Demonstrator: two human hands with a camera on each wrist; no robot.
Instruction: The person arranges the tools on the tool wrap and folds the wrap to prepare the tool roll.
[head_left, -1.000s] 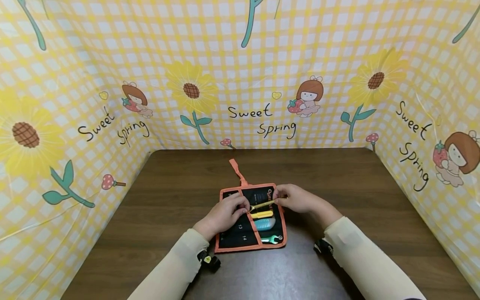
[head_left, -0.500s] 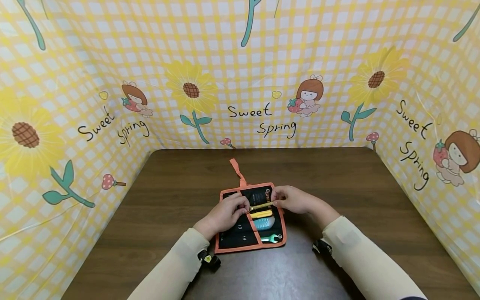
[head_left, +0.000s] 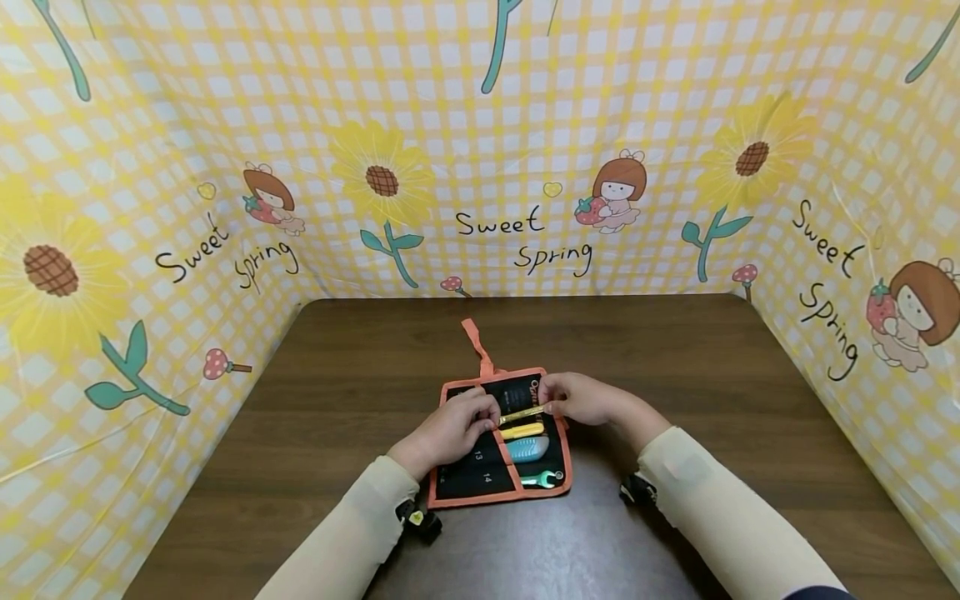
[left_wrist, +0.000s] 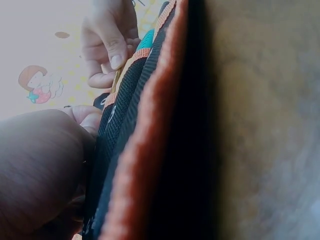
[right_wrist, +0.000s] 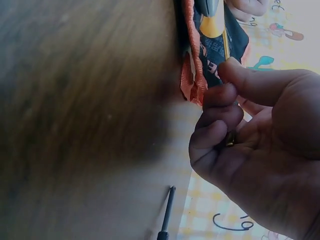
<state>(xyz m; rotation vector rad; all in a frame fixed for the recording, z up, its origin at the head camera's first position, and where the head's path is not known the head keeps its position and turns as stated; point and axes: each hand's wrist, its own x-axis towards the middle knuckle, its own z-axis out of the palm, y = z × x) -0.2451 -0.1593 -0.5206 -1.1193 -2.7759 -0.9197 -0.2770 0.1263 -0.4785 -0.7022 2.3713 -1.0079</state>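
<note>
A black tool roll [head_left: 461, 485] with orange edging lies unrolled on the table. My right hand [head_left: 581, 398] pinches the outer end of a slim gold-coloured wrench [head_left: 522, 413] between thumb and fingers. The wrench's other end reaches the orange pocket edge beside my left hand [head_left: 450, 425], whose curled fingers hold that edge. In the right wrist view the wrench [right_wrist: 226, 44] shows as a thin yellow shaft. Below it in the roll sit a yellow tool [head_left: 522, 430], a light-blue handled tool [head_left: 528, 450] and a green open-end wrench [head_left: 542, 479]. My fingers hide the gold wrench's ends.
The roll's orange strap [head_left: 471, 335] points toward the back of the brown wooden table [head_left: 360, 350]. Checked yellow fabric [head_left: 487, 167] walls the back and sides. A dark, thin screwdriver-like rod [right_wrist: 169, 210] shows in the right wrist view.
My right hand has moved slightly left and toward me, and less of the gold wrench shows between my hands. My left hand stays nearly in place.
</note>
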